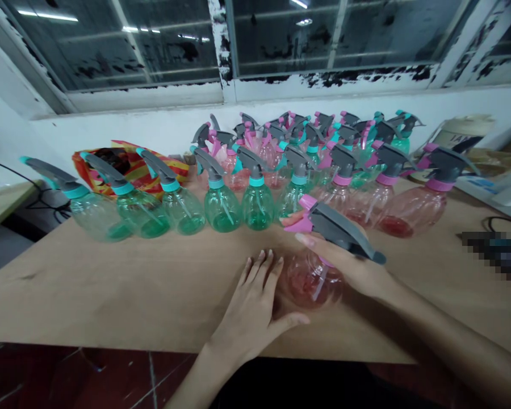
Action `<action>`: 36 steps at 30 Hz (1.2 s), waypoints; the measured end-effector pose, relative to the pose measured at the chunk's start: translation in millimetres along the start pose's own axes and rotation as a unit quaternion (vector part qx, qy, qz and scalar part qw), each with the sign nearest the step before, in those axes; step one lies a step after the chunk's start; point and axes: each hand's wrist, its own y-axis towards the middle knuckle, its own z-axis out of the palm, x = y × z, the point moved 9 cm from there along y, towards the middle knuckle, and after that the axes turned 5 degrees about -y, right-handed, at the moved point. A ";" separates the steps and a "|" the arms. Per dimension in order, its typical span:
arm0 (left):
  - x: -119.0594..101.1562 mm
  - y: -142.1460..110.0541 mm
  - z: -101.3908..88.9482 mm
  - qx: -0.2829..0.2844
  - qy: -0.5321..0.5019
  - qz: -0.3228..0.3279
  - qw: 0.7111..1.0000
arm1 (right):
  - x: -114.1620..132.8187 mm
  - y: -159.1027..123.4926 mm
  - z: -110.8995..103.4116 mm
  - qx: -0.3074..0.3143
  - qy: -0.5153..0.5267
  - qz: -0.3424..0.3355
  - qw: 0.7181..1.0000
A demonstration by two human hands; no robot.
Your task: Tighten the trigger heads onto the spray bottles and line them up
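Observation:
A spray bottle with a clear pinkish body, pink collar and trigger, and grey head stands on the wooden table close in front of me. My right hand is wrapped round its neck from the right, with fingertips showing by the pink trigger. Beside the bottle's left side, my left hand lies with fingers stretched out on the tabletop, holding nothing; its thumb points toward the bottle's base. Behind them runs a row of similar bottles, such as a green one and a pink one.
Several more spray bottles crowd together near the wall. A red and yellow bag lies behind the row at left. At right are a white container and a pixelated dark object. The front edge runs close to me.

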 end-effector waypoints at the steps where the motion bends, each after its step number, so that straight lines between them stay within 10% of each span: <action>1: 0.3 -0.1 0.8 -0.003 0.005 0.003 1.000 | -0.4 0.2 -0.9 0.000 0.001 0.000 1.000; 36: 2.1 1.8 5.9 -0.006 0.052 0.008 0.999 | 0.1 -3.2 -3.1 -0.010 -0.060 -0.022 0.998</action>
